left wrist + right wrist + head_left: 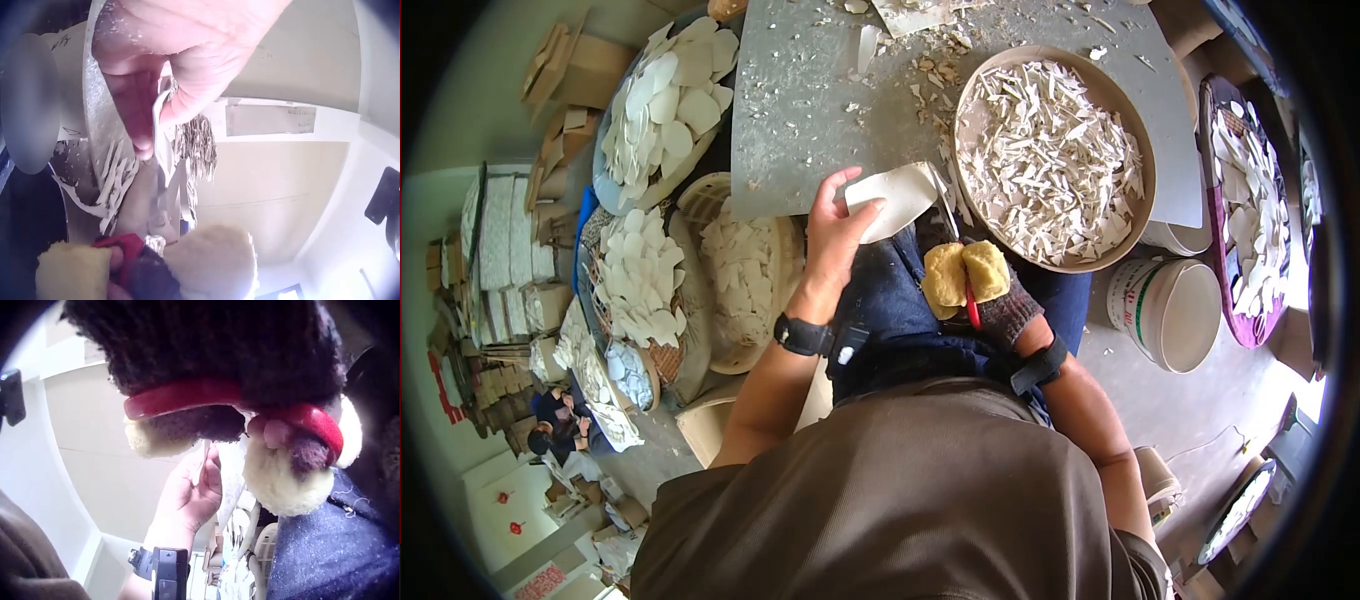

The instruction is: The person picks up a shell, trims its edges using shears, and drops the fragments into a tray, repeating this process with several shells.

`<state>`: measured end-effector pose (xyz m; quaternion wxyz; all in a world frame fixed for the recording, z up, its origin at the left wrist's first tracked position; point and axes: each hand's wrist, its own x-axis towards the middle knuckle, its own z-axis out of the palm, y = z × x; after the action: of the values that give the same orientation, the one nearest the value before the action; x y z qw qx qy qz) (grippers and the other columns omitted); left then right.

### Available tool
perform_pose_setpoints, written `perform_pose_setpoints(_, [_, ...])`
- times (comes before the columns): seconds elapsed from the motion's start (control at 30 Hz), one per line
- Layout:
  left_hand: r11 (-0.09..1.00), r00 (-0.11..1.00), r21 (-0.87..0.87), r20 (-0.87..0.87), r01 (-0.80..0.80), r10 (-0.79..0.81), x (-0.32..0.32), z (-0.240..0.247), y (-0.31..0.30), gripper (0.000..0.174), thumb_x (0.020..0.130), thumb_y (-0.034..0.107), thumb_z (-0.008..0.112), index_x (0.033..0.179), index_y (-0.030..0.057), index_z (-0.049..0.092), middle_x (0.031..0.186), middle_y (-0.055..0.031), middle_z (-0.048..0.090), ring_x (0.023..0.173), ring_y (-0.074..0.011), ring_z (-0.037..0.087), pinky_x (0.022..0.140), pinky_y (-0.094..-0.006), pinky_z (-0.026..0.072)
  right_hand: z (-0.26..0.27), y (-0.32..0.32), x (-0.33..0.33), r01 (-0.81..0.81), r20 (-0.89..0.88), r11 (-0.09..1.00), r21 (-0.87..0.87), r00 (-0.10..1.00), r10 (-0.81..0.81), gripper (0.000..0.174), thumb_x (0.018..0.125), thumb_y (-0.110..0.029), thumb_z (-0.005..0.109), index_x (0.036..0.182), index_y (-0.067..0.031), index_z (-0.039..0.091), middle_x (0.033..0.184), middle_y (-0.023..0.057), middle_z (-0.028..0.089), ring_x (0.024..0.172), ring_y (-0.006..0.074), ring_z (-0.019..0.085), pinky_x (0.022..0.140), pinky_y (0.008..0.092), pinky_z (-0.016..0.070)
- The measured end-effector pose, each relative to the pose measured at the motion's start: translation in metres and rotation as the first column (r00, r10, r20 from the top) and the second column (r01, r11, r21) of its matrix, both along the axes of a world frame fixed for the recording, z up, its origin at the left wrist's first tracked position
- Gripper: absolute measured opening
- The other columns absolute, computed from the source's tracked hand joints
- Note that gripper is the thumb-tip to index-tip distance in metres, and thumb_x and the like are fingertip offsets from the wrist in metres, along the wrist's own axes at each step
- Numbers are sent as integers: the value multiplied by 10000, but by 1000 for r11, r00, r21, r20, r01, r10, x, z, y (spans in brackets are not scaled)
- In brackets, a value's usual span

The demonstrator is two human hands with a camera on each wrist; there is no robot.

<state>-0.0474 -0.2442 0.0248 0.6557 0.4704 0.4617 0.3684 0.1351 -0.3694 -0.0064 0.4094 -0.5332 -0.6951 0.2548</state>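
The bare left hand (pixel 836 232) pinches a thin off-white sheet piece (pixel 896 200) between thumb and fingers, above the lap. In the left wrist view the piece (pixel 164 140) stands edge-on between the fingertips of the left hand (pixel 169 56). The right hand (pixel 1008 308), in a dark knitted glove, grips red-handled scissors (pixel 973 312) with yellow foam pads (pixel 986 270) around the handles. Their blades reach the sheet's right edge. In the right wrist view, gloved fingers (pixel 309 453) pass through the red handle loops (pixel 187 397).
A round tray (pixel 1145 190) of narrow white strips stands on the grey table (pixel 800 110), which has scattered scraps. At left are baskets (pixel 785 275) of pale pieces; at right, white buckets (pixel 1190 315) and another tray (pixel 1230 290). A person (pixel 560 420) is at the far left.
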Motion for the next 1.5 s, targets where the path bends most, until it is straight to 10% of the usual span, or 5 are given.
perform_pose_setpoints(0.43, [995,1000,95,-27,-6,9,4,10,5,448,817,-27,552,1241,-33,408,1050,-155,575,861,-208,625,597,-310,585,3,2,-4,10,-34,998,-56,999,-12,221,678,-157,665,869,-54,626,811,132,629,746,332,595,637,398,478])
perform_pose_setpoints(0.73, [927,983,376,-170,0,69,3,0,10,407,809,-4,588,1211,-9,523,1115,-87,598,1017,-131,566,887,-252,446,3,6,-2,-83,-57,995,-51,995,80,222,692,-118,645,902,-52,619,839,119,629,787,314,604,678,386,490])
perform_pose_setpoints(1.17, [928,971,328,-211,180,-113,-3,20,31,358,828,-13,555,1187,-8,557,1109,-74,612,1012,-118,569,891,-250,453,-2,-5,0,-176,-237,968,-180,963,131,174,829,-165,652,954,-49,615,887,62,645,824,166,619,746,299,493])
perform_pose_setpoints(1.33, [946,967,278,-232,165,-100,-5,37,24,453,826,-10,555,1269,-1,463,1068,-94,609,891,-121,606,707,-244,516,-4,-8,-4,-179,-374,949,-261,925,71,169,821,-179,661,930,-55,622,859,72,651,811,167,622,726,299,491])
perform_pose_setpoints(1.5, [992,985,-6,-120,-128,126,-89,50,22,534,826,8,538,1331,14,367,1074,-134,579,776,-161,629,530,-224,502,5,-8,5,-152,-143,979,-138,981,132,223,738,-229,654,881,-59,636,809,109,646,756,274,618,658,369,489])
